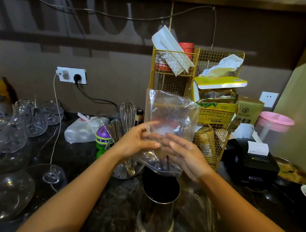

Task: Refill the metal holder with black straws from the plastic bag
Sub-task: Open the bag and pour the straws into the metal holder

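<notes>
A clear plastic bag (170,113) is held upright in front of me, its lower end just above the metal holder (157,206). My left hand (137,142) grips the bag's left side and my right hand (187,155) presses against its right side. A few black straws (167,162) show through the bag's bottom, pointing down at the holder's dark mouth. The shiny cylindrical holder stands on the dark counter directly below the bag; its inside looks dark and I cannot make out separate straws there.
Gold wire baskets (193,77) with boxes and tissues rise behind the bag. A whisk and spoons stand in a glass jar (127,128) at the left. Glassware (31,117) crowds the far left. A black receipt printer (253,160) and a pink-lidded jug (274,123) sit at the right.
</notes>
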`<state>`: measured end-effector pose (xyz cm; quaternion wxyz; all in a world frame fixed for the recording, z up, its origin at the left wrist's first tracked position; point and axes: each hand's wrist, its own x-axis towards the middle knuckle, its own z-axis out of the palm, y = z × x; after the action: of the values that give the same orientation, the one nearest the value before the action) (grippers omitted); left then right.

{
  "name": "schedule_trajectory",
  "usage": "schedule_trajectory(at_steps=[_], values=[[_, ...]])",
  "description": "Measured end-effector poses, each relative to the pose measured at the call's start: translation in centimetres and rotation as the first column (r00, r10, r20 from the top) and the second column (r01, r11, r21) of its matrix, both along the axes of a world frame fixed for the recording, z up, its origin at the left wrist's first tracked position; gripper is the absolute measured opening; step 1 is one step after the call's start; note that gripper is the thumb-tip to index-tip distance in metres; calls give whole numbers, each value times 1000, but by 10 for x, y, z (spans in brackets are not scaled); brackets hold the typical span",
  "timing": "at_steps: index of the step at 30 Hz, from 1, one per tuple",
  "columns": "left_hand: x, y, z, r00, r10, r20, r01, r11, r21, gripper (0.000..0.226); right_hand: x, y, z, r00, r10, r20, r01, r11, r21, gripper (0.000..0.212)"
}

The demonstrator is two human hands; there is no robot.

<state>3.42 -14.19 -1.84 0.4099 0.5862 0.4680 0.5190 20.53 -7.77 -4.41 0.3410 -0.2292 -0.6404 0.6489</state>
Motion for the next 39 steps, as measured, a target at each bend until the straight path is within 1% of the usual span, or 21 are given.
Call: schedule_trajectory(at_steps=[3, 7, 13, 17, 21, 24, 27, 30, 32, 34, 36, 37, 39], values=[[0, -2, 4, 999, 31, -16, -31, 999, 25, 55, 1, -2, 6, 1000, -16, -24, 16, 1000, 8, 27], [2, -2, 14, 996, 87, 10, -88, 994, 65, 47, 0, -4, 19, 998, -26, -54, 28, 999, 33, 24], [-6, -13, 38, 970, 241, 41, -245, 960, 137, 42, -9, -8, 51, 992, -61, -114, 69, 996, 64, 22], [-13, -30, 54, 926, 364, 100, -377, 907, 189, 37, -17, -14, 72, 985, -48, -164, 59, 996, 66, 19], [-22, -53, 60, 858, 506, 88, -509, 814, 281, 30, -32, -28, 84, 981, -29, -193, 33, 999, 18, 17], [-31, -72, 56, 817, 571, 80, -563, 759, 329, 32, -47, -42, 84, 978, -23, -206, 13, 999, -49, 21], [-42, -95, 45, 789, 608, 90, -598, 725, 342, 33, -59, -56, 78, 979, -20, -205, -4, 993, -117, 22], [-48, -118, 29, 759, 644, 93, -634, 701, 326, 32, -69, -70, 65, 982, 12, -188, -37, 991, -128, 32], [-48, -129, 16, 748, 656, 102, -654, 699, 290, 35, -75, -78, 53, 985, 26, -173, -57, 983, -176, 36], [-45, -138, 1, 742, 662, 107, -667, 712, 219, 34, -79, -87, 42, 995, 27, -101, -49, 974, -223, 29], [-39, -152, -15, 744, 655, 134, -668, 733, 131, 30, -80, -96, 26, 1000, 26, -16, -29, 977, -211, 9], [-37, -157, -23, 756, 643, 122, -654, 751, 96, 27, -80, -100, 22, 1000, 26, 8, -24, 981, -193, 5], [-34, -178, -51, 767, 639, 65, -639, 769, -13, 18, -83, -112, -2, 995, 20, 95, -7, 990, -140, 29]])
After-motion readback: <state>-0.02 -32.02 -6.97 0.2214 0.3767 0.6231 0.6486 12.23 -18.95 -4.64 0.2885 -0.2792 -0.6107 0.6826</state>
